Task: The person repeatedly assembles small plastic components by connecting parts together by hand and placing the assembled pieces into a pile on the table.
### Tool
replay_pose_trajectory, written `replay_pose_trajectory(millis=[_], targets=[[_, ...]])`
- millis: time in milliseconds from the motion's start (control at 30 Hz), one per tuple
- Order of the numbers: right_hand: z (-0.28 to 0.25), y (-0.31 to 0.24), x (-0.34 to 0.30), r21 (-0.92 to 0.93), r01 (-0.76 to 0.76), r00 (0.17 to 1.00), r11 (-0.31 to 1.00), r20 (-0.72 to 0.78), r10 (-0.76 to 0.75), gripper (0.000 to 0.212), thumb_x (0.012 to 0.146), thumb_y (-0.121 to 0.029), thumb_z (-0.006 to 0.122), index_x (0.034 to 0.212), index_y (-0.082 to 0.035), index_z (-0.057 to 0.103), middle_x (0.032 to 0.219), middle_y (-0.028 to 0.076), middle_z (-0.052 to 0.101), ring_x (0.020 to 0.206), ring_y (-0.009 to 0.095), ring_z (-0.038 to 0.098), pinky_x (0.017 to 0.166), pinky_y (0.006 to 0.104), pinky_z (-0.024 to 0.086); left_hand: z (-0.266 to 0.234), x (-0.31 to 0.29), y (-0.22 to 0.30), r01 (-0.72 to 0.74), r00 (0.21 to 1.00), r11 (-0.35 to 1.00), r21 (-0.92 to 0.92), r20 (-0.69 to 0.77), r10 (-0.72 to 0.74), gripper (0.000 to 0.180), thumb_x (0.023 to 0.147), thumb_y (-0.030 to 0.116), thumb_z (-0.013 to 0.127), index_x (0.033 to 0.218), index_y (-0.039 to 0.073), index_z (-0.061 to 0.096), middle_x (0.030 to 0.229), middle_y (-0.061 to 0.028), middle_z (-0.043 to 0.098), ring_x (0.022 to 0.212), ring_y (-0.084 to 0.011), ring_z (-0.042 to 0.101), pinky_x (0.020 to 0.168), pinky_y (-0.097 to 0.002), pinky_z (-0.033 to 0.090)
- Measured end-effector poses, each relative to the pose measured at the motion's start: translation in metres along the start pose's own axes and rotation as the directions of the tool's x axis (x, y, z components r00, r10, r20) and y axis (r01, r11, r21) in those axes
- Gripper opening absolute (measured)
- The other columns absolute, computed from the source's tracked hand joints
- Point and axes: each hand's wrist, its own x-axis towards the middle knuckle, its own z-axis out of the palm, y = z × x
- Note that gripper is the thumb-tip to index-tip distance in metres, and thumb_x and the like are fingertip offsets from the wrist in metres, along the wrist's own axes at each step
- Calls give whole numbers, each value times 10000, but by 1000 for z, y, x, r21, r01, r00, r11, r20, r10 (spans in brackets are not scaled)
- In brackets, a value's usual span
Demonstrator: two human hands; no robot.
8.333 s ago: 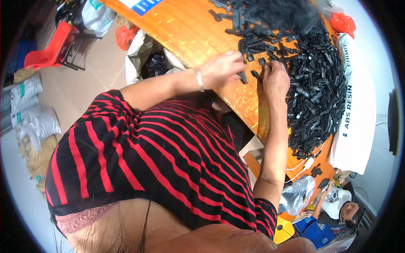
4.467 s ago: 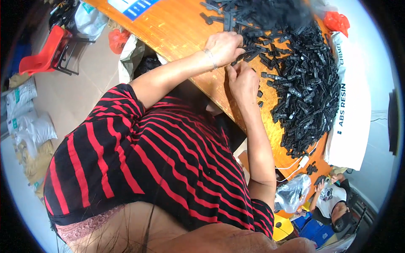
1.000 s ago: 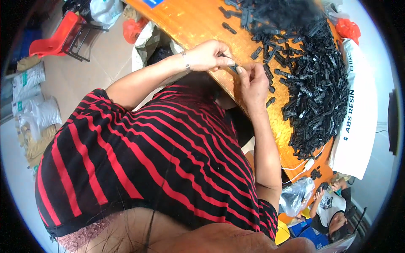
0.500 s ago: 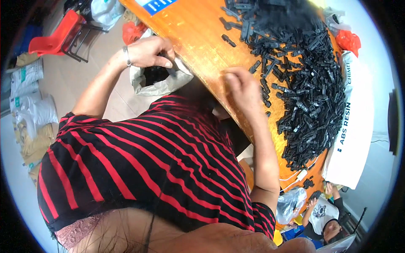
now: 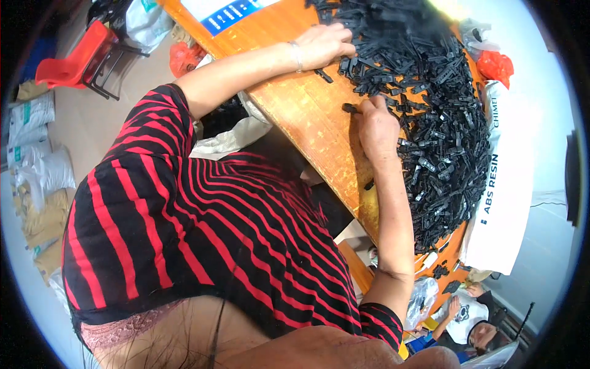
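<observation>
A large heap of small black plastic clip-like parts (image 5: 452,166) covers the far right of the orange wooden table (image 5: 301,107). My left hand (image 5: 322,47), a bracelet at its wrist, rests at the heap's upper left edge with fingers curled down; what they grip, if anything, is hidden. Beside it a loose black part (image 5: 323,75) lies on the wood. Lower down, my right hand (image 5: 377,127) is closed at the heap's near edge, its fingertips pinching a black plastic part (image 5: 350,108) that sticks out to the left. An open whitish sack (image 5: 243,136) with dark contents stands below the table edge, partly behind my left arm.
A long white printed sack (image 5: 501,203) borders the heap on the right, with a red plastic bag (image 5: 495,66) above it. A blue-and-white sheet (image 5: 230,15) lies at the table's top. A red chair (image 5: 77,55) stands left. Another person (image 5: 470,317) sits at lower right.
My left hand has moved from above the open sack onto the table beside the heap. My right hand has gone from the table edge to the heap and now pinches a black part.
</observation>
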Motion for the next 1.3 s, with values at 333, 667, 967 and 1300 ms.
replay_pose_trajectory(millis=[333, 667, 967, 1300], targets=[[3, -40, -16, 257, -99, 994, 961, -7, 105, 194, 874, -189, 753, 930, -46, 635, 958, 166, 641, 787, 380, 682, 711, 478, 555, -14, 3, 2, -9, 1000, 987, -162, 10, 11, 176, 838, 134, 739, 965, 111, 619, 952, -59, 590, 942, -273, 631, 781, -379, 563], [0, -32, -5, 946, -311, 855, -89, 320, 409, 259, 1043, -203, 625, 1134, 40, 624, 788, 60, 672, 561, 100, 613, 462, 243, 483, -18, -41, 84, 426, 833, -198, -883, 468, -295, 231, 972, 113, 703, 1181, 39, 636, 1074, -63, 713, 975, -149, 713, 857, -283, 600], [11, -21, -24, 843, -535, 786, 60, 471, 400, 172, 995, -131, 688, 937, 20, 629, 718, 77, 682, 521, 120, 625, 456, 259, 512, -24, -66, 93, 625, 733, 36, -780, 570, -372, 250, 966, 211, 741, 1124, 31, 670, 953, -15, 705, 799, -81, 670, 674, -216, 553], [34, -20, -28, 817, -576, 729, 31, 497, 471, 205, 987, -158, 700, 936, 24, 622, 728, 96, 695, 537, 151, 665, 457, 274, 541, 7, -66, 102, 663, 698, 251, -705, 461, -548, 101, 938, 98, 745, 918, 31, 672, 793, -3, 651, 648, -74, 605, 555, -240, 508]])
